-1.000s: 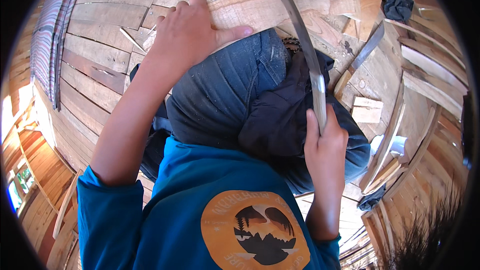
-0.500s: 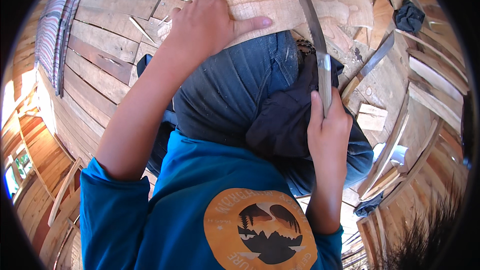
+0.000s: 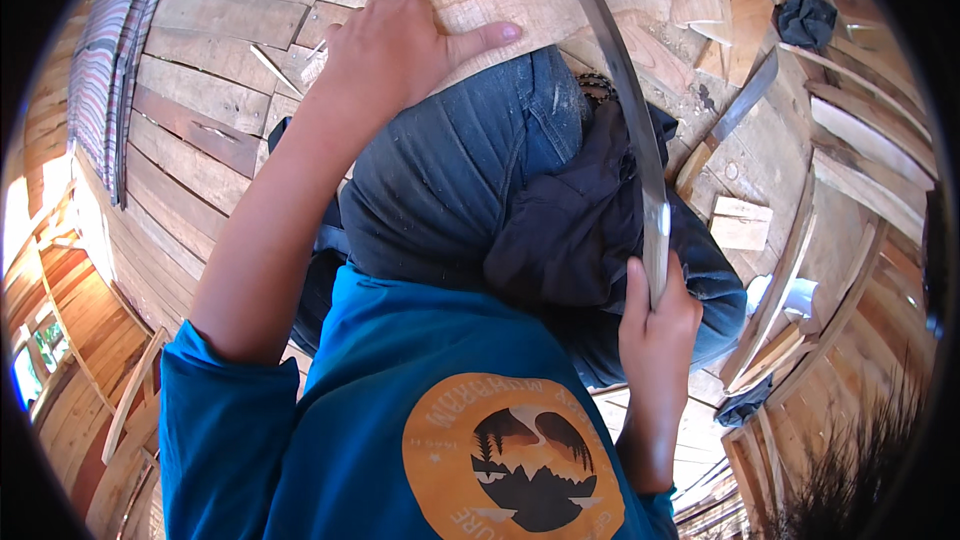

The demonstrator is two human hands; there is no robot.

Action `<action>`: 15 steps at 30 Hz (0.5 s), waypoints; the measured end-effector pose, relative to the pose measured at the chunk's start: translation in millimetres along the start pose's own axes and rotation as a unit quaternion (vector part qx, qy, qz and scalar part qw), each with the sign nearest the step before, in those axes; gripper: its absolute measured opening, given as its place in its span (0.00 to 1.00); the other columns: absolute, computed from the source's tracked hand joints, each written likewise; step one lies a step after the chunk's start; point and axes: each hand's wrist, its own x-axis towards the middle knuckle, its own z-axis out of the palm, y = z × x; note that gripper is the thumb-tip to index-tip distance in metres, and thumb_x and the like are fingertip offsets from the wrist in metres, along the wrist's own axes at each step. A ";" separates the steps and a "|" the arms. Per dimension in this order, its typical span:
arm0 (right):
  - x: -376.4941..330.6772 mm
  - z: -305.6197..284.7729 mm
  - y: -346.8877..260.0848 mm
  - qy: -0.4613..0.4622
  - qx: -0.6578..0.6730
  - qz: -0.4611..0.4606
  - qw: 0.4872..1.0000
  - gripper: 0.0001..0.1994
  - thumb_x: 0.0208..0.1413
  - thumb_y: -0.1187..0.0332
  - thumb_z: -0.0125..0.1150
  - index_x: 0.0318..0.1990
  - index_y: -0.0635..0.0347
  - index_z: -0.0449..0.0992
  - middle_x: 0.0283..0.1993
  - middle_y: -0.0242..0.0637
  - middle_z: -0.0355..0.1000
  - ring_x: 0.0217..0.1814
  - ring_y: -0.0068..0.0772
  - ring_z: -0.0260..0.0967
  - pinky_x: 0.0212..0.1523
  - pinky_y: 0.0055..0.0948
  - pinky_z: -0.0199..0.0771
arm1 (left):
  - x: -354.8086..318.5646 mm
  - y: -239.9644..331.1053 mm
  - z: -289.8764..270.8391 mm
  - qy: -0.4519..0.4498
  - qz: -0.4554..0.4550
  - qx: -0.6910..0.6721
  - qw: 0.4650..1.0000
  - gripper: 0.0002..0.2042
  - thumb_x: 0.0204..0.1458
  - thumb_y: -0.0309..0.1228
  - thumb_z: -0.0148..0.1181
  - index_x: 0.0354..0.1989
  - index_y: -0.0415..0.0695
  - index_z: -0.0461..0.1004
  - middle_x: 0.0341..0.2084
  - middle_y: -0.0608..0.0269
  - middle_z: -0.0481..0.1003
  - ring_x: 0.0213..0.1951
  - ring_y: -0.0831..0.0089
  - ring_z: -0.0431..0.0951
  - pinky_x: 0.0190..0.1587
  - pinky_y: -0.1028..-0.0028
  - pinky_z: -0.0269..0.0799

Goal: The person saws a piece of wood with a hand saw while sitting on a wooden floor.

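My left hand (image 3: pixel 385 60) grips the left part of a pale wooden plank (image 3: pixel 530 5), its thumb lying along the face and its fingers around the far edge. The plank rests across in front of my bent knee. My right hand (image 3: pixel 658 335) is closed around the handle of a machete (image 3: pixel 641 125) near my right thigh. Its long, narrow blade points away from me and passes over the plank, its tip near the plank's far edge. Whether the blade touches the wood I cannot tell. Dark trousers (image 3: pixel 430 190) and a bunched dark cloth (image 3: pixel 560 230) lie beneath the blade and my arms.
A second blade with a wooden handle (image 3: pixel 735 115) lies on the board floor to the right. Beside it sits a small wood block (image 3: pixel 740 223). Curved wooden strips (image 3: pixel 870 195) and a black cloth (image 3: pixel 806 16) are farther right. Striped fabric (image 3: pixel 115 50) hangs at the left.
My right hand has drawn the machete back toward my body, and its tip now shows over the plank's far edge. My left hand keeps its grip on the plank.
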 end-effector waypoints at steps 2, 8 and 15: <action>-6.5 0.8 3.7 -0.022 -0.005 0.031 0.999 0.07 0.62 0.71 0.57 0.35 0.66 0.70 0.17 0.54 0.65 0.23 0.59 0.72 0.20 0.42 0.66 | 0.7 2.4 3.4 0.027 0.011 0.027 0.999 0.53 0.42 0.78 0.47 0.36 0.24 0.72 0.27 0.37 0.77 0.39 0.47 0.82 0.46 0.56 0.76; 48.4 28.8 -5.7 -0.019 0.001 0.002 1.000 0.08 0.62 0.69 0.57 0.35 0.65 0.69 0.19 0.57 0.67 0.25 0.61 0.72 0.21 0.48 0.67 | 6.5 -2.6 8.9 -0.003 0.022 0.008 1.000 0.54 0.43 0.78 0.46 0.38 0.21 0.72 0.27 0.35 0.77 0.37 0.47 0.82 0.46 0.56 0.76; 4.2 5.7 6.5 -0.027 0.018 0.043 0.999 0.08 0.62 0.69 0.58 0.37 0.67 0.71 0.18 0.56 0.66 0.23 0.60 0.71 0.20 0.45 0.66 | 6.7 6.0 9.1 0.021 -0.001 0.057 0.998 0.57 0.39 0.81 0.44 0.43 0.24 0.74 0.38 0.33 0.77 0.44 0.44 0.81 0.47 0.54 0.76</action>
